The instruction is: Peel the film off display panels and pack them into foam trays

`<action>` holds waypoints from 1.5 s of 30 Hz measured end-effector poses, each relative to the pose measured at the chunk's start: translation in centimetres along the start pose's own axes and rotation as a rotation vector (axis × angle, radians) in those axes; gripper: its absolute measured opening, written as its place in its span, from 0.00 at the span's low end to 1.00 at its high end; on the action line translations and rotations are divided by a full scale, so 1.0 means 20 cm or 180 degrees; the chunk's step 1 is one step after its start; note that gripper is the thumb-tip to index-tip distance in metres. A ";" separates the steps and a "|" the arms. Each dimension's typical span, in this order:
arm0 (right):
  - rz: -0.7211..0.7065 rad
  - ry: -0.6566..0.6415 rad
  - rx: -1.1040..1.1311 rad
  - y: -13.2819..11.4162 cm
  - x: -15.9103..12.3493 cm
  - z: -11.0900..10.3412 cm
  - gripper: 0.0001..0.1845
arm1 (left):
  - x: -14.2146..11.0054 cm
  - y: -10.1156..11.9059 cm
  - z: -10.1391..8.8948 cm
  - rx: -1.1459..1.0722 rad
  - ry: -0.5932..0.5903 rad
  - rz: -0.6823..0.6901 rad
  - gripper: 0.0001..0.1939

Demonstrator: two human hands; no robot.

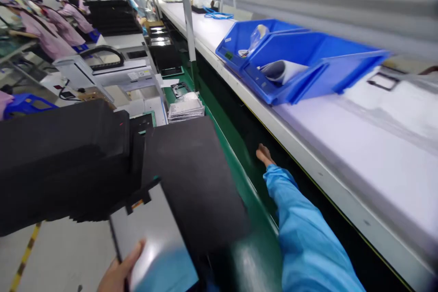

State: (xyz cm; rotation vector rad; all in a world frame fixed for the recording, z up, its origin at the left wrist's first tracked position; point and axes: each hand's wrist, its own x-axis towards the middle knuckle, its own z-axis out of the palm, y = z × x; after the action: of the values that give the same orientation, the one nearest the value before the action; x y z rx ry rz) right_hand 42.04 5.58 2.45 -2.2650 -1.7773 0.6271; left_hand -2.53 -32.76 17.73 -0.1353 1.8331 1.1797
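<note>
My left hand point(119, 267) is closed on the edge of a thin display panel point(159, 237) with a shiny silver face. Black tabs and a small orange strip sit at the panel's upper corner, and its lower part mirrors blue. Just beyond the panel lies a flat black foam sheet point(195, 178). My right hand point(264, 154), at the end of a blue sleeve, is stretched forward over the green surface beside the bench edge. Nothing shows in it, but its fingers are mostly turned away and blurred.
On the left rises a pile of black foam trays point(65, 155). Thin panels point(186, 108) are stacked ahead on the green conveyor point(239, 155). Blue bins point(294, 61) stand on the white bench point(369, 146) at right. A grey machine point(112, 75) and people in pink point(51, 32) are farther left.
</note>
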 end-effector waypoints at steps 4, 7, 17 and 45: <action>0.0328 0.0368 0.0507 0.25 -0.75 -0.19 0.20 | -0.27 -0.01 0.05 -0.0376 -0.1468 -0.0497 0.25; 0.0488 0.0813 0.1773 0.39 -1.55 -0.23 0.19 | -0.46 -0.09 -0.01 -0.0228 -0.2443 -0.0493 0.31; 0.0381 0.0875 0.3854 0.10 -3.76 -0.04 0.24 | -0.75 -0.84 -0.52 0.0472 -0.3881 -0.0480 0.31; 0.0406 0.2305 0.3688 0.57 -5.84 -0.10 0.31 | -2.10 -1.88 -1.32 0.1623 -0.5229 -0.0027 0.21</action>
State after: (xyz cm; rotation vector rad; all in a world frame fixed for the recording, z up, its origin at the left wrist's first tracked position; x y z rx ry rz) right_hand 30.73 -109.26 23.86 -1.4544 -0.6159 0.5290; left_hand 24.31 -88.18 26.92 0.8663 0.5471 0.3860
